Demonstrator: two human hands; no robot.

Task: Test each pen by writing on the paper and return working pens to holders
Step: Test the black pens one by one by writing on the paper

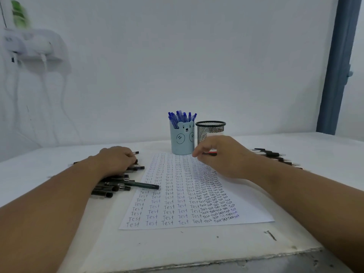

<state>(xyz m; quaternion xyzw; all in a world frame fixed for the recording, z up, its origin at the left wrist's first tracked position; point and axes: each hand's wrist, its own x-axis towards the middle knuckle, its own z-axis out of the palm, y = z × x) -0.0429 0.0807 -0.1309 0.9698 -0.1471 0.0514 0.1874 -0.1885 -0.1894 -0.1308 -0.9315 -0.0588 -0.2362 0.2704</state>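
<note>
Centrally on the white tabletop [197, 245] lies the paper [246, 201], a sheet filled with columns of the handwritten word "Test", its long side running from the near edge toward the far edge. Just beyond the sheet's far end stand two holders side by side: the light-blue bear holder [182, 141], packed with upright blue pens [182, 117], and to its right the black mesh holder [210, 132], whose contents cannot be made out.

Your left hand [116, 159] rests palm down on the heap of black pens [110, 187] beside the left edge of the paper; its fingers curl over the pens at the far end of the heap, but whether they grip one cannot be told. One dark pen [143, 185] from this heap lies with its end across the paper's left margin.

Your right hand [222, 154] hovers over the far right corner of the paper, in front of the mesh holder, fingers curled downward, with thumb and forefinger pinching a short pen with red and black parts [211, 153], held roughly level.

Toward the right edge of the tabletop lies a second group of black pens [271, 155], well apart from the paper. A small dark screw-like object [270, 235] lies near the near right corner.
</note>
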